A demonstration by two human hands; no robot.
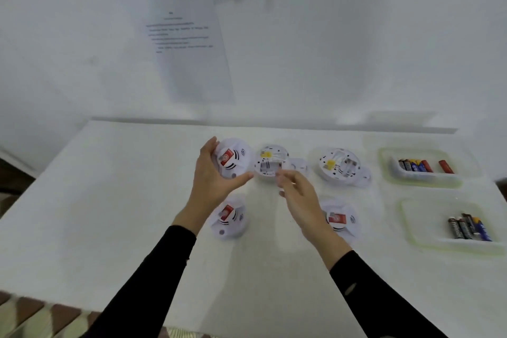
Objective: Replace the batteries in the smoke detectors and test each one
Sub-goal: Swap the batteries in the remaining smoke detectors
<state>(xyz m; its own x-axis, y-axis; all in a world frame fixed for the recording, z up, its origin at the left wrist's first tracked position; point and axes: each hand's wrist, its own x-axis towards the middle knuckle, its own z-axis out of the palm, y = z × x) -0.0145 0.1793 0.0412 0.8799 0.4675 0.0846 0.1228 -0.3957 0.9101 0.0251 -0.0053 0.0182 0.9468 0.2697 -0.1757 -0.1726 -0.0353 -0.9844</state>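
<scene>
White plastic smoke detector (271,163), flipped with its battery bay showing, lies on the white table (123,200) between the open left hand (212,175), curled around its near-left edge, and the blurred right hand (299,196), whose grip I cannot tell, below paper sheets (189,46) on a pale wall.

The right hand (297,195) is motion-blurred at its fingertips, so whatever they pinch cannot be told. Both forearms hide parts of the two lower smoke detectors (229,218). Text on the wall sheet (183,35) is unreadable; battery labels (466,228) at lower right are too small.
</scene>
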